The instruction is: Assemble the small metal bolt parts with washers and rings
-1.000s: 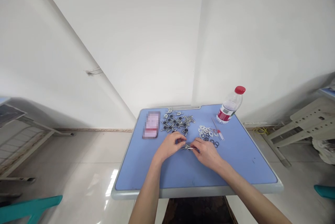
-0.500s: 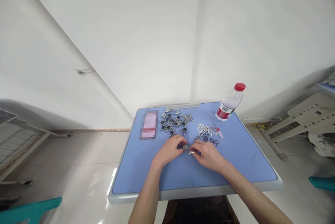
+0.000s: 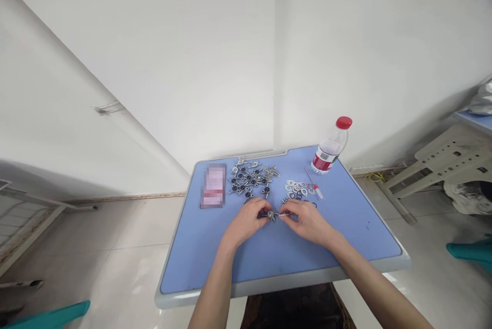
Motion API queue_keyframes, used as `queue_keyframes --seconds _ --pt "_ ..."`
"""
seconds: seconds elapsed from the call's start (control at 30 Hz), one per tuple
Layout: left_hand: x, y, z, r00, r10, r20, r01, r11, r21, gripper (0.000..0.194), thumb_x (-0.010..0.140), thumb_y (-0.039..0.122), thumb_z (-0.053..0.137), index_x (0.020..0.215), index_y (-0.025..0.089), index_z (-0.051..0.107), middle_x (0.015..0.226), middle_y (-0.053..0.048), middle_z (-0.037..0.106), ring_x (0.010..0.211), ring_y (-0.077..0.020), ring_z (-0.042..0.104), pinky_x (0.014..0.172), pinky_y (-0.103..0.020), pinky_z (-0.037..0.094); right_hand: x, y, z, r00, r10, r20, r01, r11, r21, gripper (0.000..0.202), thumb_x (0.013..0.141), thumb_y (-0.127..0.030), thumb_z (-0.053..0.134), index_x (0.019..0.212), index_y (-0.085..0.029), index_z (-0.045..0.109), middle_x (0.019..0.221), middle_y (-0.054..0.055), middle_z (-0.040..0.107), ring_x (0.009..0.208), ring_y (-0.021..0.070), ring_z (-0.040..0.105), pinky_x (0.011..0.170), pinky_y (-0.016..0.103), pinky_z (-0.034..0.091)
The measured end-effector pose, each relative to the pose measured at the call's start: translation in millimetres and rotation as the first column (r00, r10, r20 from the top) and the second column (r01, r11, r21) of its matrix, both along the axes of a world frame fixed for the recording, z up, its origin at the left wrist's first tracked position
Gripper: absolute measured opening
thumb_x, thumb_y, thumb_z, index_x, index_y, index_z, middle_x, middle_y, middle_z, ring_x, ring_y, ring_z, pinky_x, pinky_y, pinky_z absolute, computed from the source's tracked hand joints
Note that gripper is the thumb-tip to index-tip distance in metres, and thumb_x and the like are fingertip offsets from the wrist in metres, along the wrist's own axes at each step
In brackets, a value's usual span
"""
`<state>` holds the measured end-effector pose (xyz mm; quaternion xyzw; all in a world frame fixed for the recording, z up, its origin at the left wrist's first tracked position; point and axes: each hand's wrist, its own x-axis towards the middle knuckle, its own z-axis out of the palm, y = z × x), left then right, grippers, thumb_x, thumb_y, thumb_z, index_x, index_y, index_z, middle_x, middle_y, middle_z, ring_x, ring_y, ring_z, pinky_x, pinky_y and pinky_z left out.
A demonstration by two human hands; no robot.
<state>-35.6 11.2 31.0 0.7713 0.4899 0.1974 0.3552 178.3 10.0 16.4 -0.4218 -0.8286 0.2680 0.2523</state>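
My left hand (image 3: 248,221) is closed, pinching a small round metal fitting (image 3: 271,216) with a ring-like end above the blue tabletop (image 3: 269,257). Across from it, the fingers of my right hand (image 3: 305,220) are closed on a thin, light-coloured rod (image 3: 283,214) whose tip meets or nearly meets the fitting; exactly what it is cannot be made out. Beyond my left fingers lies a pile of metal fittings with black round caps (image 3: 249,180). Past my right hand are flat silver gaskets (image 3: 295,187) and several black rings (image 3: 298,196), partly covered by the hand.
A water bottle with a red cap (image 3: 331,147) stands at the back right. Beside it lies a thin screwdriver-like tool (image 3: 315,185) with a red and clear end. A blurred phone-like slab (image 3: 213,185) rests at the left. Behind the table rises a white wall (image 3: 215,62).
The whole view has shifted slightly. My right hand has turned, and the thin rod in it now lines up with the fitting instead of slanting below. My left hand still grips the fitting.
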Motion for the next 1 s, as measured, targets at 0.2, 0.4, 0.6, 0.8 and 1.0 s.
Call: queue_keyframes --seconds 0.2,0.4,0.6,0.8,1.0 --pt "0 2 -4.0 1.000 0.005 0.010 -0.005 1.000 -0.001 0.019 0.076 0.014 0.057 0.091 0.022 0.066 0.090 -0.001 0.060 0.084 -0.0177 0.057 0.075 -0.029 0.044 26 22 4.2 0.936 -0.268 -0.229 0.260 0.963 -0.067 0.021 0.089 -0.031 0.055 0.075 -0.018 0.064 0.067 0.000 0.061 0.062 0.0128 0.051 0.060 0.024 0.039" --pt "-3 3 -6.7 0.999 0.004 0.037 -0.003 1.000 -0.022 0.021 0.075 0.015 0.060 0.094 0.023 0.067 0.091 -0.001 0.061 0.085 -0.0183 0.058 0.076 -0.029 0.045 49 36 13.7 0.860 -0.401 -0.316 0.365 0.916 -0.167 0.028 0.087 -0.039 0.055 0.075 -0.016 0.064 0.062 -0.002 0.050 0.057 0.0108 0.042 0.054 0.024 0.034" --pt "-13 4 -0.3 0.996 0.029 0.083 -0.021 0.996 -0.087 0.025 0.079 0.024 0.064 0.104 0.025 0.067 0.096 -0.002 0.065 0.088 -0.0189 0.059 0.078 -0.030 0.046 63 55 31.6 0.899 -0.357 -0.254 0.350 0.934 -0.074 0.031 0.087 -0.041 0.055 0.069 -0.016 0.059 0.059 -0.002 0.049 0.055 0.0105 0.039 0.052 0.024 0.031" --pt "-21 14 -1.5 0.970 0.204 0.129 -0.209 0.977 0.027 0.020 0.084 0.032 0.056 0.097 0.022 0.067 0.090 -0.004 0.067 0.082 -0.0197 0.060 0.075 -0.032 0.047 71 70 11.9 0.910 -0.375 -0.174 0.375 0.926 -0.032 0.028 0.089 -0.037 0.049 0.073 -0.017 0.061 0.065 0.000 0.059 0.058 0.0127 0.050 0.056 0.025 0.038" --pt "-26 22 -12.6 0.926 0.330 0.183 -0.350 0.933 0.085 0.025 0.085 0.040 0.056 0.094 0.021 0.069 0.087 -0.004 0.069 0.077 -0.0193 0.059 0.074 -0.032 0.048 86 70 4.3 0.917 -0.392 -0.068 0.391 0.920 -0.019 0.016 0.083 -0.026 0.056 0.078 -0.017 0.067 0.074 0.002 0.067 0.065 0.0140 0.055 0.063 0.025 0.039"
